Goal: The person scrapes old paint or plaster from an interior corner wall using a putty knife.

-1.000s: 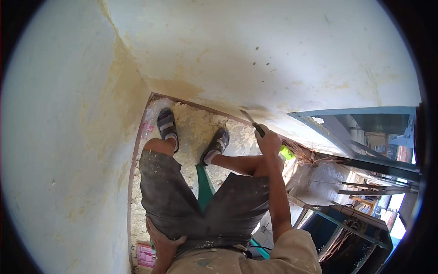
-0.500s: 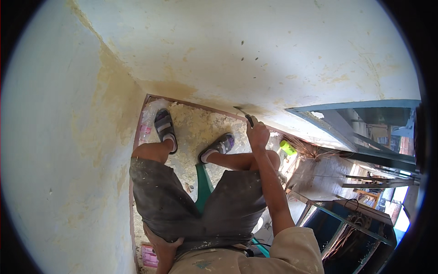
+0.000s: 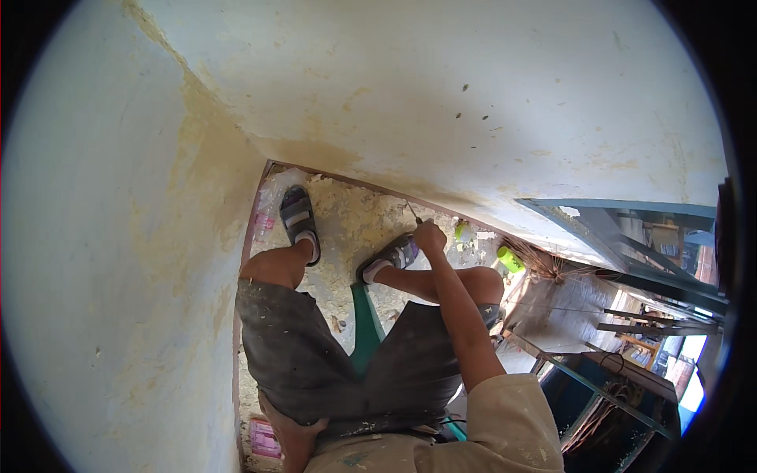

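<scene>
My right hand [image 3: 430, 235] is closed around the handle of a scraper [image 3: 412, 211], its blade against the foot of the pale yellow wall [image 3: 441, 102]. My right arm reaches down past my knee. My left hand [image 3: 293, 430] rests flat on my hip at the hem of my dark shorts [image 3: 331, 363], fingers spread and holding nothing. I sit on a green stool [image 3: 365, 319], both feet in grey sandals [image 3: 298, 221] on a floor covered with scraped paint flakes [image 3: 355, 229].
A second wall [image 3: 102, 260] closes in on the left, meeting the first at a corner. A plastic bottle [image 3: 266, 213] lies by that wall. A green-capped bottle [image 3: 510, 259], a straw broom [image 3: 552, 268], a blue door frame [image 3: 599, 229] and a blue crate [image 3: 607, 402] are at right.
My right hand with the scraper has slid left and lower along the wall's base, toward my right foot. The view has shifted slightly. My left hand stays on my hip.
</scene>
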A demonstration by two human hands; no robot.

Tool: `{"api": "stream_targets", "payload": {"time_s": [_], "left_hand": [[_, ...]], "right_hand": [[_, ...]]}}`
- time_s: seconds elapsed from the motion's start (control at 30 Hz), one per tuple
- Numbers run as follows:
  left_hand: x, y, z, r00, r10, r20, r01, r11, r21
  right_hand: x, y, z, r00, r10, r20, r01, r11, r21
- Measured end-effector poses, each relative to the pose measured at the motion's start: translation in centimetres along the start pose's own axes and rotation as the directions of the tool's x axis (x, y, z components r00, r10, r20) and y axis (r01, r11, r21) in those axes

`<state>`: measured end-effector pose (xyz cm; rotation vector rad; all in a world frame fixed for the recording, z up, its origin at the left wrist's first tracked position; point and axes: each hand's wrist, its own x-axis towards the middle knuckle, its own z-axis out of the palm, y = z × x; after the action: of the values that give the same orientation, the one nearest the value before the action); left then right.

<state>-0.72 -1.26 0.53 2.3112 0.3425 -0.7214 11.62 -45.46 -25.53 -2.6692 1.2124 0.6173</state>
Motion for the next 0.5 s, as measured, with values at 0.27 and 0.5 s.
{"api": "stream_targets", "payload": {"time_s": [0.27, 0.5], "left_hand": [[-0.3, -0.1, 0.1, 0.998, 0.062, -0.002, -0.062, 0.998, 0.019], [-0.3, 0.6, 0.2, 0.999, 0.047, -0.004, -0.047, 0.999, 0.011]], "right_hand": [[-7.8, 2.9, -11.4, 0.801, -0.334, 0.498, -0.597, -0.382, 0.705], [-5.8, 1.7, -18.7, 0.821, -0.382, 0.424, -0.571, -0.529, 0.628]]}}
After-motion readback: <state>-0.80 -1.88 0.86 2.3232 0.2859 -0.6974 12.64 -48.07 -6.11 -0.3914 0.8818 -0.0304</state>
